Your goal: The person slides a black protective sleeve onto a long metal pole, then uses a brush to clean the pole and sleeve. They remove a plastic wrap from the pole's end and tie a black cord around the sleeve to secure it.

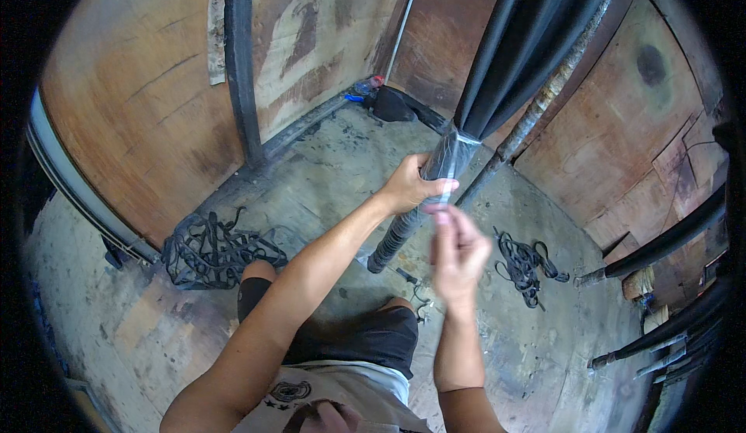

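Observation:
A bundle of thick black rubber tubes (513, 52) comes down at a slant from the upper right. Clear plastic film (458, 152) is wound round it where the tubes come together. My left hand (410, 187) is wrapped round this filmed part, thumb across the front. Just below, my right hand (460, 254), somewhat blurred, has thumb and finger pinched on what looks like a strip of the film. Under my hands the bundle goes on as a ridged black wrapped end (386, 245), hanging above the floor. A rusty metal pole (536, 111) slants close behind the bundle.
Tangled black rubber strips (210, 254) lie at the left, with a smaller heap (527, 268) at the right. A black bag-like thing (388, 105) sits in the far corner. Wooden panels (132, 83) wall the space. More black tubes (668, 239) project from the right.

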Motion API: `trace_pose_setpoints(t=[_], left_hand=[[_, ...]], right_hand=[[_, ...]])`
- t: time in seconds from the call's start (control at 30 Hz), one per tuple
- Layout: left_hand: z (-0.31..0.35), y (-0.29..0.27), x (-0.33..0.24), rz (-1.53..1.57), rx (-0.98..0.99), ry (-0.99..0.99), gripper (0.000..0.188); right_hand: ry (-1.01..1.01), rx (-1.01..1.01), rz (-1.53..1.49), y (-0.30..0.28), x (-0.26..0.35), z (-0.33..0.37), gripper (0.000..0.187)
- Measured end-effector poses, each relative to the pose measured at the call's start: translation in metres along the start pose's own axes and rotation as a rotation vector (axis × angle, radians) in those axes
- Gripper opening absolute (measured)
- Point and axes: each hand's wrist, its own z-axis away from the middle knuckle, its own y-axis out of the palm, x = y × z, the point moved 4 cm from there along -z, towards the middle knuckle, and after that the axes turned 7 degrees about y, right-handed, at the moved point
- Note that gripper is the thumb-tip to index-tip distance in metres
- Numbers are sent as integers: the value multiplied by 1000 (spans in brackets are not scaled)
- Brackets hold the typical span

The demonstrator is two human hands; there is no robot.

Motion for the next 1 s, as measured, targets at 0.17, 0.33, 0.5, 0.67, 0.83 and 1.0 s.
trace_pose_setpoints(t=[0.17,0.33,0.5,0.67,0.83,1.0], left_hand=[[7,29,-41,-16,-533,628,61],[-3,17,-30,207,-399,276,52],[-11,33,11,742,43,-365,40],[7,36,35,919,131,-503,23],[-9,14,67,468,445,-378,20],[12,-23,101,115,294,-505,32]], right_hand=[[-162,-43,186,65,3,1,20],[-235,29,322,46,20,13,18],[-420,-497,-218,-52,31,-10,25],[-171,257,-48,-40,1,-71,28],[-303,-94,197,-50,-6,-63,18],[-202,-199,267,-47,-23,-54,23]])
